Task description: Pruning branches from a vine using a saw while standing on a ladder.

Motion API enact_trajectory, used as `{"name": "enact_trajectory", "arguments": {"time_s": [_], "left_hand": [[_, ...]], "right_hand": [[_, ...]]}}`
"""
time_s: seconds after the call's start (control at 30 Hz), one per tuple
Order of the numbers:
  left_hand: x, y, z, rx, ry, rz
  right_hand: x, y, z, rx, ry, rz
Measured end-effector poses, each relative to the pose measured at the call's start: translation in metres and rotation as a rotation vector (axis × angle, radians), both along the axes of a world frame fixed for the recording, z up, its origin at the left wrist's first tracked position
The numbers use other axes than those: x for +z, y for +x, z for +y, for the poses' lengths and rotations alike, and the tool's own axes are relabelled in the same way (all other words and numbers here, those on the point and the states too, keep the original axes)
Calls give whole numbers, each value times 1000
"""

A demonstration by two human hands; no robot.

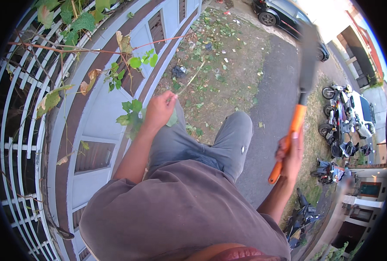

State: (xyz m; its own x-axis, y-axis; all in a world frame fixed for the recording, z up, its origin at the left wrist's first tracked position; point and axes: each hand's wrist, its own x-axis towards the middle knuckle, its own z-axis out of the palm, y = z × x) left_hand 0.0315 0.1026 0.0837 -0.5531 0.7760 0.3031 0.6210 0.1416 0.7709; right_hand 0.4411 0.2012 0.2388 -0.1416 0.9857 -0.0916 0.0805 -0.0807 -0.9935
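Gripping a leafy vine [134,114] in the left hand [159,109], the person is raising an orange-handled machete [299,106], right hand [290,154] fingers clamped on its handle, likely needing a clean chop beside the white railing [17,143].

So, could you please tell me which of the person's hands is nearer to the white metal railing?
Left. The left hand grips a green leafy vine stem close beside the white metal railing; the right hand, holding an orange-handled blade, is far across.

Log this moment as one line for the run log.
left hand: grips vine stem | right hand: holds orange-handled blade raised, blurred | setting: white railing, leaf-strewn ground
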Motion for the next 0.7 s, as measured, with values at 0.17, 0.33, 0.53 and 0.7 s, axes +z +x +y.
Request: {"name": "enact_trajectory", "arguments": {"time_s": [0.17, 0.33, 0.53, 0.7], "left_hand": [[26, 4, 8, 37, 50, -150], [36, 3, 26, -5, 88, -94], [54, 20, 19, -103, -80, -93], [-25, -36, -10, 68, -65, 151]], "right_hand": [[-10, 14, 11, -1, -36, -52], [-84, -35, -23, 449, -427, -176], [-93, -49, -44, 701, -583, -119], [-22, -9, -5, 119, -191, 118]]}}
